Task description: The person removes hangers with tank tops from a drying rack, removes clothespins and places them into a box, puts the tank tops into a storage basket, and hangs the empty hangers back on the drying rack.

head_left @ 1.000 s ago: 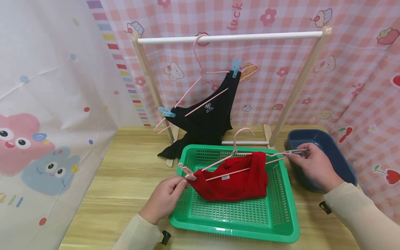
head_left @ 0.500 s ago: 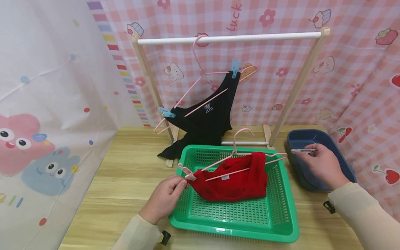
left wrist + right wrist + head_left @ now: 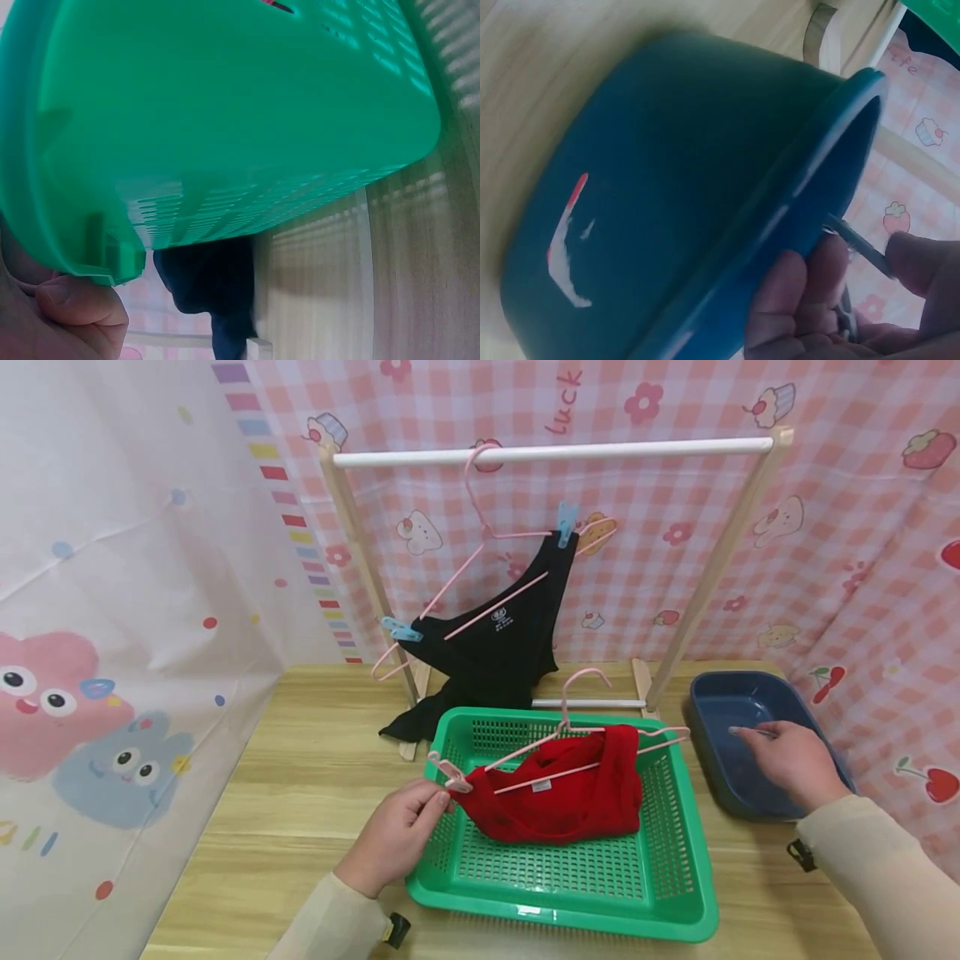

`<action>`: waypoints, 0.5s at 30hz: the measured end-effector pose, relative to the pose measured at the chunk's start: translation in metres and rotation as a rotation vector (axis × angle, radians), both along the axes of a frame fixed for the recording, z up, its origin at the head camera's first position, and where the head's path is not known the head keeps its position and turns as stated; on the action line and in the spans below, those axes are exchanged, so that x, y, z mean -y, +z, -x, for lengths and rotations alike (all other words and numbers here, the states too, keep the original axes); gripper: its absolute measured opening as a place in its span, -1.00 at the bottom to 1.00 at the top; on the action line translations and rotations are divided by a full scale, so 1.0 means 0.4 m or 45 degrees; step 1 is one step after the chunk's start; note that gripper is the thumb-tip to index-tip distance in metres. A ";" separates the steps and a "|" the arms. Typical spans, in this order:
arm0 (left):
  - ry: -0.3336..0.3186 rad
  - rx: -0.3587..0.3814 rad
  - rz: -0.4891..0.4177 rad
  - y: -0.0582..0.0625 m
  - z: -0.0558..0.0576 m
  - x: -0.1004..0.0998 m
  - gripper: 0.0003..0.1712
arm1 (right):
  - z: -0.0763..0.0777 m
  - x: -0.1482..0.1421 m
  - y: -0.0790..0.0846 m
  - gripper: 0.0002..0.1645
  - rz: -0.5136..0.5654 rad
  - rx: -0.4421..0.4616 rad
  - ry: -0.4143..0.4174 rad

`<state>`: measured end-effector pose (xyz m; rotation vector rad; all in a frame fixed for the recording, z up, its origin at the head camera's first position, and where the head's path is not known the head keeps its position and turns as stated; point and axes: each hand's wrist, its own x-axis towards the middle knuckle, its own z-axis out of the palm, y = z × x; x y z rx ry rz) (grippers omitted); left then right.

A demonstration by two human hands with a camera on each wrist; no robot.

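Note:
A red sleeveless top (image 3: 562, 802) lies over the green basket (image 3: 558, 922), on a pink hanger (image 3: 583, 672). A pink clothespin (image 3: 452, 774) sits at the top's left strap. My left hand (image 3: 393, 835) pinches the hanger's left end beside that clothespin; its thumb (image 3: 82, 300) shows near the basket rim in the left wrist view. Over the navy basin (image 3: 723, 785), my right hand (image 3: 802, 764) pinches a grey clothespin (image 3: 862, 244) between thumb and fingers. The hanger's right end juts past the right strap with no clip on it.
Behind the basket stands a wooden rack with a white rod (image 3: 637, 450). A black sleeveless top (image 3: 495, 643) hangs from it on another pink hanger, held by two blue clothespins (image 3: 566, 524). Wooden tabletop (image 3: 300, 777) extends to the left.
My right hand has drawn the grey clothespin off the hanger's right end and moved right, over the navy basin. My left hand, the red top and its hanger have stayed put.

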<state>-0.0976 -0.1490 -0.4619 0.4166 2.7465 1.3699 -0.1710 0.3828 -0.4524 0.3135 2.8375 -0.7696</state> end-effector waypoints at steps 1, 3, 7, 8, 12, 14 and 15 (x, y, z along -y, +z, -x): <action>-0.002 0.000 0.001 0.000 0.000 0.000 -0.74 | 0.000 -0.003 0.000 -0.02 -0.011 0.024 0.005; -0.006 -0.001 0.005 0.000 0.001 -0.001 -0.73 | 0.001 -0.010 0.000 -0.10 -0.029 0.052 0.016; -0.002 0.013 0.009 0.002 0.001 -0.001 -0.73 | 0.006 -0.021 -0.006 -0.30 -0.071 0.057 0.042; -0.001 0.014 0.010 0.002 0.001 -0.001 -0.73 | 0.008 -0.023 -0.007 -0.34 -0.085 0.056 0.052; 0.003 0.016 0.015 0.004 0.000 -0.002 -0.74 | 0.012 -0.031 -0.016 -0.38 -0.131 0.075 0.099; 0.004 0.010 0.017 0.004 0.000 -0.003 -0.74 | 0.014 -0.034 -0.019 -0.36 -0.136 0.103 0.119; 0.004 0.008 0.016 0.004 0.000 -0.003 -0.75 | 0.015 -0.035 -0.021 -0.34 -0.140 0.114 0.130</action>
